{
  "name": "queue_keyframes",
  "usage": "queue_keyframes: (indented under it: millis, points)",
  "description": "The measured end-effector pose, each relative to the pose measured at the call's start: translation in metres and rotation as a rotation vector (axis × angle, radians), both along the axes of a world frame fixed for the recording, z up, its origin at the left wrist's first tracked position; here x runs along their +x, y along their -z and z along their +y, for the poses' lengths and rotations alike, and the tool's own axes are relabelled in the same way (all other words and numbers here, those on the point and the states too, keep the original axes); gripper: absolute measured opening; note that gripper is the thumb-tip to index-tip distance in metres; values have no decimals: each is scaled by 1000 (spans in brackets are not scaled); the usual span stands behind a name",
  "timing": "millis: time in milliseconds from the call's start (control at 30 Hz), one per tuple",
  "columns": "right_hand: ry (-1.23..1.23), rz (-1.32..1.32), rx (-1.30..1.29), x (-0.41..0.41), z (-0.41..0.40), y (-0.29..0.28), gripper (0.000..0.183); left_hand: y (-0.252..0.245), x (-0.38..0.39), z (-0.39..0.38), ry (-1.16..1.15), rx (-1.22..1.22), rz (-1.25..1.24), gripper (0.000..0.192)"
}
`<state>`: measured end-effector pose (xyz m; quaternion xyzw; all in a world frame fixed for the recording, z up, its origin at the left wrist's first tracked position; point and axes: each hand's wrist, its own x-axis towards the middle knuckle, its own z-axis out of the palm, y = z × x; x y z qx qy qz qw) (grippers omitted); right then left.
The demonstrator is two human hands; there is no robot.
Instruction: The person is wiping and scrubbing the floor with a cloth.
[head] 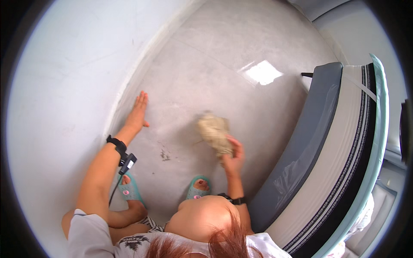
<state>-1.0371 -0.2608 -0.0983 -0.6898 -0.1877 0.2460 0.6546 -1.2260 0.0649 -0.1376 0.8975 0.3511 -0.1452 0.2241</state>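
Note:
My right hand (235, 154) grips a bunched beige cloth (213, 130), blurred, over the grey floor (200, 71) in front of me. Its fingers close on the end of the cloth nearest me. To the left, my left hand (138, 113) holds nothing; its fingers are stretched out and the thumb stands apart, beside the foot of the white wall. Whether its palm touches the wall or the floor I cannot tell. Between the hands and closer to my feet, a patch of dark smudges (165, 155) marks the floor.
A white wall (67, 80) rises along the left. On the right stands a bed with a grey base (300, 138), a dark leg (307, 74) and a thick striped mattress (342, 154). My feet in turquoise slippers (135, 190) are close below. Light reflects off the floor farther ahead.

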Motion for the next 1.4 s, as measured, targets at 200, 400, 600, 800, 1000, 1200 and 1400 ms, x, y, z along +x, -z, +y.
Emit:
queue_keyframes:
  millis: [200, 400, 600, 800, 1000, 1200, 1400]
  points:
    - [866, -145, -47, 18, -67, 5, 59, -4, -4, 13, 40, 54, -72, 120]
    - [631, -788, -953, 39, -118, 49, 68, -17, 14, -5, -56, -20, -68, 91]
    - [522, -744, -875, 57, -45, 36, 64, -1, 3, -14, -118, -26, -214, 68]
    - [-172, -714, -546, 5, 103, 24, 51, -1, 4, -14, -239, 40, -267, 56]
    - [-584, -455, -167, -43, 139, 28, 50, -10, -13, -18, -296, 9, -209, 58]
    - [-237, -201, 33, 44, 144, 27, 35, -24, -24, -23, -245, 89, -133, 67]
    - [193, -566, -294, 232, 138, 52, 44, -33, -18, -32, -403, 57, 22, 68]
